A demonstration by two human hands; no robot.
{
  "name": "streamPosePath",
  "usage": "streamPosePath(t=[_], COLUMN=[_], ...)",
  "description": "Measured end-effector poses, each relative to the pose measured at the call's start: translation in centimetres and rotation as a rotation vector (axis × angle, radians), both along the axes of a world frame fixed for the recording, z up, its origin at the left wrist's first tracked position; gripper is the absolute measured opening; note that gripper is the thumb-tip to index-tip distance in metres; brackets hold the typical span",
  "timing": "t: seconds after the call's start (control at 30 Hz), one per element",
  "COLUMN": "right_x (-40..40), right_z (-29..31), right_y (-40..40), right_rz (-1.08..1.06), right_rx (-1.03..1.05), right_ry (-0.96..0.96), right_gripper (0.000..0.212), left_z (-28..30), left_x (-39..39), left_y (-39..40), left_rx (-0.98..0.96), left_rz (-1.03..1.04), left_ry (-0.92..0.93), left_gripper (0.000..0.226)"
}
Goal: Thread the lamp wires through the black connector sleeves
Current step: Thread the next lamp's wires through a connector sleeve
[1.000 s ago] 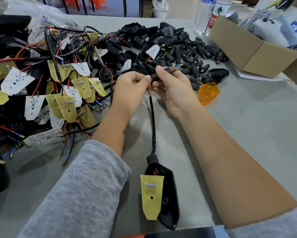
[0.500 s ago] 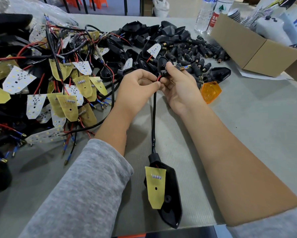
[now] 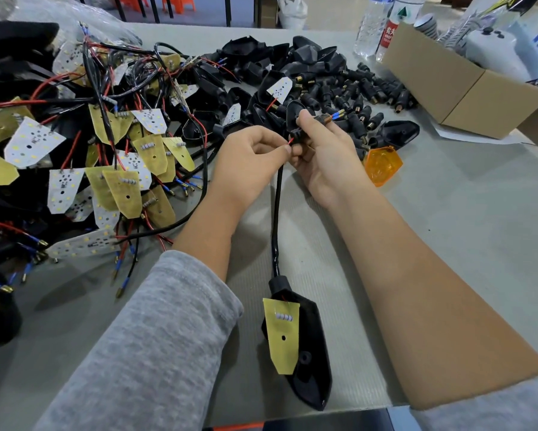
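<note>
The left hand [image 3: 249,160] pinches a short run of red wire [image 3: 290,142] between thumb and fingertip, while the right hand [image 3: 320,150] grips a black sleeve [image 3: 296,134] with its fingers curled round it; a brass and blue wire tip [image 3: 334,115] sticks out past the right fingers, so at least one lead looks to be through already. Below the hands a black cable [image 3: 277,219] hangs down to a lamp shell [image 3: 308,353] with a yellow board [image 3: 281,334], lying on the grey table [image 3: 463,228] near its front edge. The main risk, as I judge it, is the thin red wire buckling or slipping from the pinch if it is pushed faster than the sleeve lets it pass; a hard pull upward could also drag the lamp shell along the table or strain the joint at the board. The pile of spare sleeves [image 3: 355,98] lies just behind the right hand, and an orange lens [image 3: 383,164] sits close beside its wrist, so a wide sweep right may scatter them. To the left, the tangle of boards and wires [image 3: 112,157] crowds in. Open room lies mostly to the right front of the table, and the cardboard box [image 3: 467,85] bounds the far right.
</note>
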State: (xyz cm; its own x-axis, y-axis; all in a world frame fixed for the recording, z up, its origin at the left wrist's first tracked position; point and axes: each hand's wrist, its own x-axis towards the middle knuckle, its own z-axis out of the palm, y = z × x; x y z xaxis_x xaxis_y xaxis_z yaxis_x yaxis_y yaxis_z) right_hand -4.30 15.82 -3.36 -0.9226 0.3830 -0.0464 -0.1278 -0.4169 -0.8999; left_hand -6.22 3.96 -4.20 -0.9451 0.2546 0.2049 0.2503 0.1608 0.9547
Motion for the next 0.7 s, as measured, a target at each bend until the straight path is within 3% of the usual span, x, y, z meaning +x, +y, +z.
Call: streamPosePath(t=[0.13,0.57,0.7], right_x=[0.06,-0.13,-0.09], right_z=[0.08,-0.46,-0.35], right_y=[0.40,0.34,0.40], right_rz=[-0.046,0.001,-0.005], right_rx=[0.001,0.381,0.331], right_ry=[0.012,-0.040,-0.023], right_gripper=[0.013,0.016,0.016], left_z=[0.07,0.53,0.69], left_x=[0.14,0.39,0.47], left_y=[0.03,-0.17,-0.14], left_rx=[-0.059,-0.085,-0.117], left_rz=[-0.042,-0.046,-0.059], left_ry=[-0.026,-0.008,-0.009], left_gripper=[0.009,0.006,0.009])
